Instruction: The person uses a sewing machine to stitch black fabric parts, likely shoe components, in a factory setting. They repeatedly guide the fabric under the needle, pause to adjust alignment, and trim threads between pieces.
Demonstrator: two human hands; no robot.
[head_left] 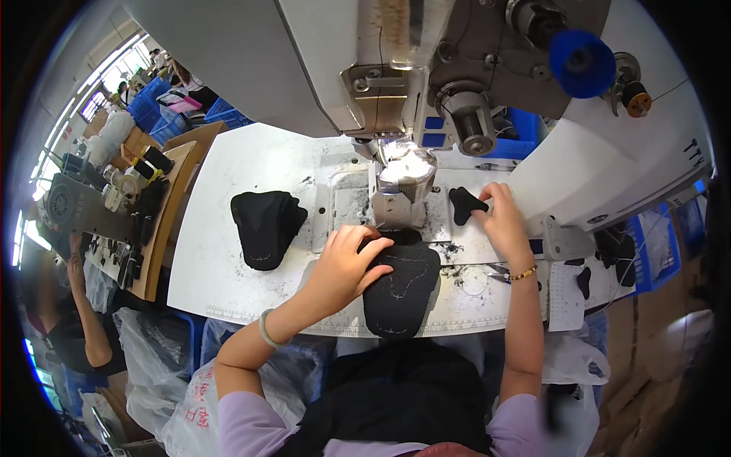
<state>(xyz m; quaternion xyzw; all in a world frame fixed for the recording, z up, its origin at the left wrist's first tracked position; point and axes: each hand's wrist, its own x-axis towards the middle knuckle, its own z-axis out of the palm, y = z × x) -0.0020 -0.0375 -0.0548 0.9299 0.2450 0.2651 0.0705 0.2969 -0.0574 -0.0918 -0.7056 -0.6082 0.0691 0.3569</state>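
Observation:
A large black mesh fabric piece (401, 293) with light stitched lines lies at the sewing machine's front, its far end beneath the sewing head (402, 207). My left hand (352, 263) holds its left side, thumb on top and curled fingers near its far edge. To the right, my right hand (502, 217) pinches a small black three-lobed fabric piece (464, 206) by its right side. On the table's left rests a stack of black fabric pieces (266, 228), touched by neither hand.
The white table (209, 259) carries scattered black lint. Snips (499, 273) lie by my right wrist. Blue crates (655, 244) with black pieces stand at right. A blue thread spool (582, 64) sits on the machine. At left, another person's arm (87, 312) is beside a second machine (76, 206).

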